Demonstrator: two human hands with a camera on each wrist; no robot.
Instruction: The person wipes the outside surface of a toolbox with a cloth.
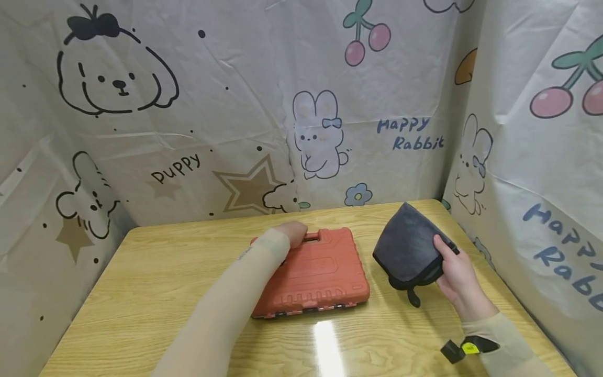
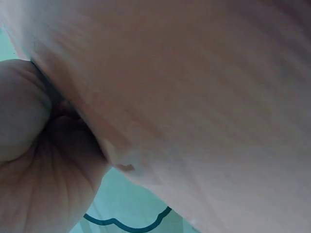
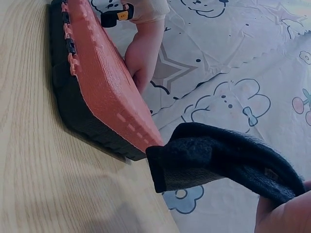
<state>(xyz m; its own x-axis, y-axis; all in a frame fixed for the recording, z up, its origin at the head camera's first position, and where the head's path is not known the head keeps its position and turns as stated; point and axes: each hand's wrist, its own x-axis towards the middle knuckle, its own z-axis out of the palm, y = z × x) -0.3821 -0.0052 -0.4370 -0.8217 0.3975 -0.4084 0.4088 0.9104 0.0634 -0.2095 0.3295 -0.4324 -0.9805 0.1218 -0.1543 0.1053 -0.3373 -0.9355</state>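
Observation:
A red plastic carrying case (image 1: 320, 267) with a black lower half lies flat on the wooden table, its handle side facing away from me. My left hand (image 1: 293, 233) grips the case at its far edge, by the handle; the fingers are mostly hidden behind that edge. In the left wrist view the case (image 2: 184, 107) fills most of the picture, close against the palm (image 2: 43, 184). My right hand (image 1: 456, 277) pinches a folded dark grey cloth (image 1: 407, 246) at its right edge, thumb on top. The cloth has black edging and a small dangling loop, and hangs right of the case.
The wooden table (image 1: 165, 283) meets a printed fabric backdrop (image 1: 235, 115) at the back, with more fabric (image 1: 532, 173) along the right side. Black latches (image 3: 71, 46) line the case's near side.

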